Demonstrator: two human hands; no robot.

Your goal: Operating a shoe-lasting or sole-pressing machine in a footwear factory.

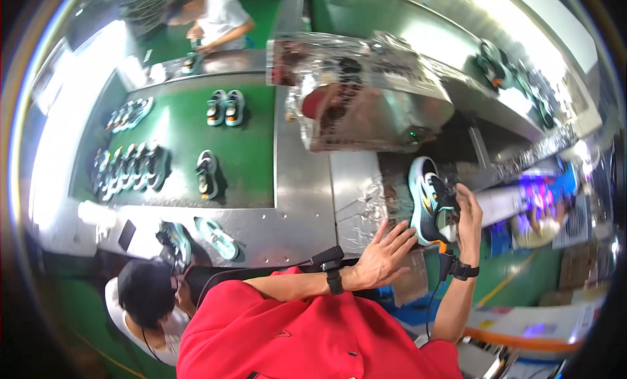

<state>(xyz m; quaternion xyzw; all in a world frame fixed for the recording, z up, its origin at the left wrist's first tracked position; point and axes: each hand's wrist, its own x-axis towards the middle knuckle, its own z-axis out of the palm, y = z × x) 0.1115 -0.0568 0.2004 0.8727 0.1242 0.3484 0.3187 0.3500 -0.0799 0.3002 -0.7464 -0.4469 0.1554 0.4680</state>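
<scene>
A teal, black and white sneaker (426, 197) stands on end at the mouth of a steel machine. My right hand (467, 212) grips it at its heel side. My left hand (385, 253), fingers spread flat, touches the shoe's sole edge from the left. Both wrists carry black bands. My red shirt (307, 333) fills the lower middle of the view.
A steel tunnel machine (372, 98) wrapped in clear film stands behind the shoe. To the left a green conveyor belt (251, 150) carries several sneakers in rows and pairs. One person sits at lower left (147, 297); another works at the belt's far end (212, 20).
</scene>
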